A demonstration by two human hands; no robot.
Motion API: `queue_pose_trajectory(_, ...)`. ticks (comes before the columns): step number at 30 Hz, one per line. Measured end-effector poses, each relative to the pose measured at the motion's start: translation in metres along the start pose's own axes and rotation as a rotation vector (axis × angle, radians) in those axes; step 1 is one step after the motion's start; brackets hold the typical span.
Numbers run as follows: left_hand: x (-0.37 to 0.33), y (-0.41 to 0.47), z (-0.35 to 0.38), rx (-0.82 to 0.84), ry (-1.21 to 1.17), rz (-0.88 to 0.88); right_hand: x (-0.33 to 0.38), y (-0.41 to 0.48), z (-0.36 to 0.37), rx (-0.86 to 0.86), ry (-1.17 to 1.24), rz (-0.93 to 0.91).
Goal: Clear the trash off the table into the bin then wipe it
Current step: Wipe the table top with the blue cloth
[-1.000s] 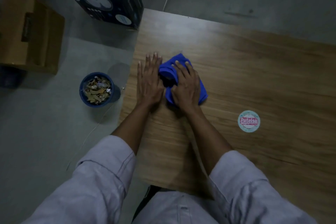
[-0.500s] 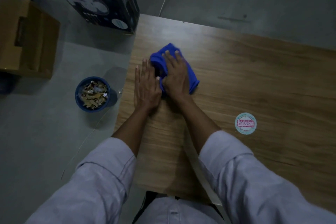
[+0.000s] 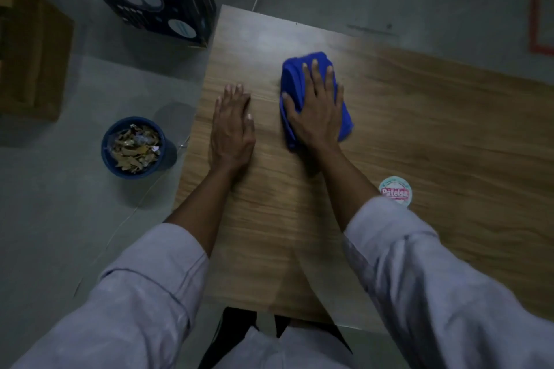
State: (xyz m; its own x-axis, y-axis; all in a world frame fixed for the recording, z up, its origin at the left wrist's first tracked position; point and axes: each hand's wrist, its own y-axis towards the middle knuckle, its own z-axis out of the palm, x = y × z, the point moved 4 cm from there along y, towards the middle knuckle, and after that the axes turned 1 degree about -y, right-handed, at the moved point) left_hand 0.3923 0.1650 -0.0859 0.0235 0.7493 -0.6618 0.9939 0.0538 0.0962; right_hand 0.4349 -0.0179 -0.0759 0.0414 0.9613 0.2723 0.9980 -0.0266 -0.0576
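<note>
Right hand (image 3: 314, 111), fingers spread, presses the soft, light blue cloth (image 3: 299, 69) at frame centre, best held flat under the palm; left hand (image 3: 232, 126), fingers together, braces on the table (image 3: 449, 129).

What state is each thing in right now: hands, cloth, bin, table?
Blue cloth: bunched, lying on the table under the right hand.
Right hand: fingers spread, pressing on the cloth.
Left hand: flat on the table, holding nothing.
Bin: upright on the floor, filled with scraps.
Table: bears cloth, both hands and a round sticker.
</note>
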Motion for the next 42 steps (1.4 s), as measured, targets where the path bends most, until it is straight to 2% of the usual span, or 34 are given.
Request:
queue_pose_trajectory(2,0.001,0.002,-0.006,0.007,-0.105,-0.063,0.018,0.015,0.005,0.016,-0.037,-0.050)
queue_pose_trajectory(5,0.002,0.007,-0.016,0.018,-0.305,-0.155,0.053,-0.005,0.014,0.032,-0.021,-0.246)
queue_pose_trajectory(8,-0.005,0.001,-0.026,0.095,-0.412,-0.147,0.069,-0.052,0.021,0.112,0.088,-0.381)
queue_pose_trajectory(9,-0.006,-0.002,-0.032,0.093,-0.515,-0.216,0.067,-0.067,0.022,0.169,0.162,-0.426)
queue_pose_trajectory(11,-0.007,-0.012,-0.046,-0.002,-0.829,-0.410,0.057,-0.093,0.012,0.308,0.368,-0.431)
queue_pose_trajectory(12,-0.005,-0.018,-0.052,-0.055,-0.921,-0.481,0.047,-0.100,0.001,0.282,0.412,-0.400)
queue_pose_trajectory(13,-0.004,-0.026,-0.057,-0.065,-0.931,-0.513,0.036,-0.103,-0.011,0.179,0.441,-0.349)
queue_pose_trajectory(15,-0.002,-0.045,-0.062,-0.022,-0.883,-0.500,0.014,-0.092,-0.032,-0.026,0.450,-0.235)
queue_pose_trajectory(16,-0.002,-0.056,-0.062,0.020,-0.804,-0.456,0.006,-0.084,-0.035,-0.029,0.407,-0.173)
queue_pose_trajectory(18,-0.001,-0.075,-0.056,0.102,-0.587,-0.324,0.006,-0.073,-0.022,0.077,0.291,-0.091)
queue_pose_trajectory(21,0.004,-0.095,-0.043,0.150,-0.337,-0.189,0.035,-0.087,0.009,0.176,0.191,-0.212)
queue_pose_trajectory(24,0.010,-0.113,-0.036,0.102,-0.214,-0.123,0.063,-0.125,0.018,0.267,0.327,-0.354)
queue_pose_trajectory(27,0.008,-0.137,-0.033,0.136,-0.186,-0.104,0.067,-0.167,0.026,0.323,0.399,-0.350)
queue_pose_trajectory(30,0.006,-0.154,-0.036,0.220,-0.197,-0.075,0.062,-0.194,0.028,0.416,0.343,-0.302)
queue_pose_trajectory(34,-0.001,-0.160,-0.064,0.207,-0.350,-0.209,0.061,-0.196,-0.007,0.649,0.205,-0.352)
queue_pose_trajectory(39,-0.002,-0.153,-0.072,0.182,-0.400,-0.240,0.047,-0.188,-0.037,0.507,0.145,-0.279)
queue_pose_trajectory(42,0.006,-0.157,-0.063,0.222,-0.277,-0.203,0.041,-0.197,-0.019,0.558,0.053,-0.189)
